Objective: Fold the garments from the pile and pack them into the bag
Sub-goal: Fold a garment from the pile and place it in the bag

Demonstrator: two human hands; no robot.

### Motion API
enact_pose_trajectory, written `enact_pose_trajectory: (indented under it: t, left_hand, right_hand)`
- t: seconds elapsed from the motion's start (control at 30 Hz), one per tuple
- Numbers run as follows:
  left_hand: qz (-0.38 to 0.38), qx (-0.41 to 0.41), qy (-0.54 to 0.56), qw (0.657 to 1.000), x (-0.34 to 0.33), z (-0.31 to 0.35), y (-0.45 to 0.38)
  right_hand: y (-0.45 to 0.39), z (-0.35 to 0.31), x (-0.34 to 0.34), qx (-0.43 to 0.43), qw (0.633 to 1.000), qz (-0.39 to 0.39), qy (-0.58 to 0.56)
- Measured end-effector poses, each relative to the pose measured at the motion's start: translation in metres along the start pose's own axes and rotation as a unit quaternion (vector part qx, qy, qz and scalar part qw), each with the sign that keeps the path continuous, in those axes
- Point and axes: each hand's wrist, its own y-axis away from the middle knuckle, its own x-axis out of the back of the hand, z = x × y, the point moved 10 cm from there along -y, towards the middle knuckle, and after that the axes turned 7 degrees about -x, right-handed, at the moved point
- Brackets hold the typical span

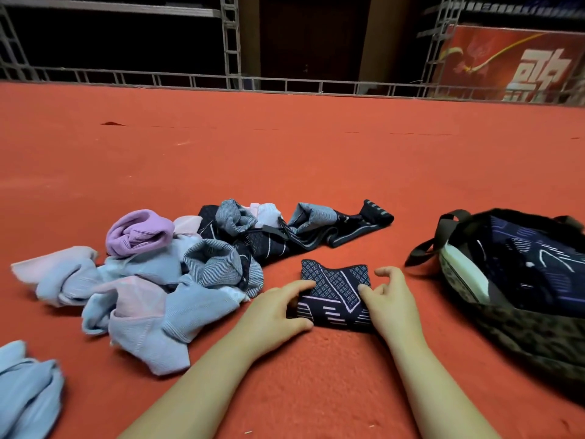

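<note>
Navy patterned cloth, folded into a small square (pixel 335 293), lay on the red carpet (pixel 285 160) between the pile (pixel 158 274) and the open bag (pixel 512 280), with the left hand (pixel 275 315) gripping its left edge and the right hand (pixel 389 299) pinching its right edge. The grip on both sides looked light, at the margins only. Lifted that way toward the bag, I judged, the square could sag in the middle and spring open, or catch on the bag's strap (pixel 443 236).
</note>
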Motion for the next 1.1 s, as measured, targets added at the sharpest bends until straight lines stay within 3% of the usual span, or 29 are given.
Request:
enact_pose_trajectory:
  t: [0.1,0.2,0.37,0.5,0.63,0.83,0.97,1.1]
  left_hand:
    - [-0.005,-0.010,-0.040,0.999,0.002,0.003,-0.003]
    - [0.022,-0.026,-0.068,0.997,0.011,0.009,-0.003]
    - [0.093,-0.062,-0.043,0.993,0.022,0.004,-0.006]
    - [0.123,-0.092,-0.048,0.987,0.029,0.010,-0.003]
    - [0.099,-0.097,-0.045,0.989,0.023,0.013,-0.004]
    - [0.112,-0.078,-0.035,0.990,0.026,0.020,-0.005]
    - [0.159,-0.024,-0.004,0.987,0.034,0.006,-0.005]
    - [0.149,0.041,-0.047,0.987,0.031,-0.007,-0.009]
  right_hand:
    - [0.005,-0.008,0.003,0.030,0.999,-0.012,0.004]
    - [0.016,-0.019,0.006,0.123,0.991,-0.055,0.011]
    - [0.032,-0.033,-0.018,0.248,0.944,-0.120,0.182]
    - [0.031,-0.034,-0.019,0.265,0.938,-0.098,0.202]
    - [0.035,-0.040,-0.017,0.287,0.940,-0.100,0.154]
    - [0.034,-0.033,-0.019,0.211,0.961,-0.174,0.045]
    - [0.024,-0.021,-0.018,0.110,0.978,-0.164,-0.060]
    - [0.012,-0.012,-0.018,0.074,0.992,-0.094,0.029]
